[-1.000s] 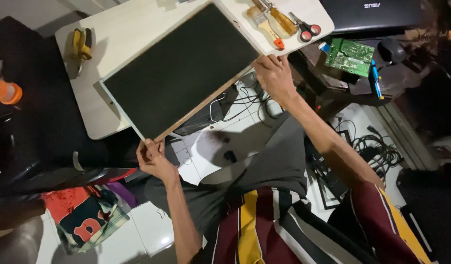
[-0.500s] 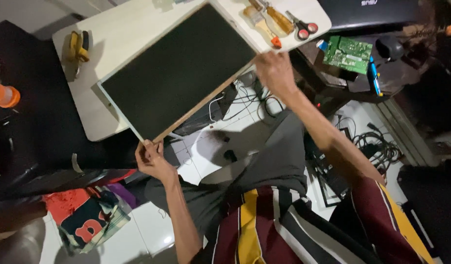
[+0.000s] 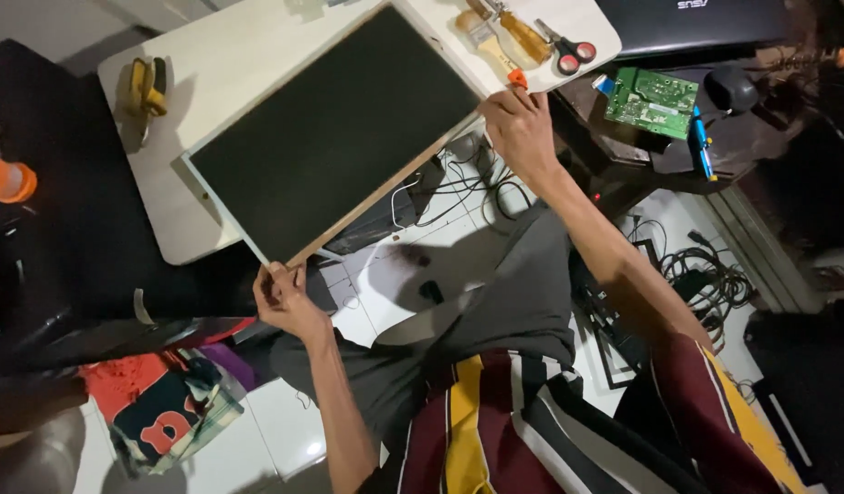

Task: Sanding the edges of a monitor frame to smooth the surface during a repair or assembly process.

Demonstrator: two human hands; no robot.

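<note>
Item: flat rectangular display panel with a dark matte face and thin pale frame (image 3: pixel 335 137), lying slantwise on the white rectangular tabletop (image 3: pixel 212 64), its near long edge and both near corners overhanging the table's front.

Left hand (image 3: pixel 285 297): arm bent up from below, fingers curled shut on the panel's lower near corner, thumb on top.

Right hand (image 3: pixel 523 133): arm stretched forward and fully extended, palm down, fingers closed over the panel's upper near corner at the table edge.

Change from the earlier views: the panel sits slightly further left and higher on the table; both hands remain at the same two corners (grip unchanged as far as can be seen).

Condition of panel: face unlit, uniformly dark; the near long edge shows a tan, wood-toned strip; no cracks can be made out.

Surroundings: yellow and black hand tool (image 3: pixel 146 87) at the table's far left; wooden-handled brush and screwdrivers (image 3: pixel 504 37) beside red-handled scissors (image 3: pixel 571 53) at the far right corner; green printed circuit board (image 3: pixel 651 101) on a dark surface to the right, a blue pen-like tool (image 3: pixel 698 142) just beside it; tangled black cables (image 3: pixel 459 183) on the white tiled floor (image 3: pixel 385 274) beneath the panel.
</note>
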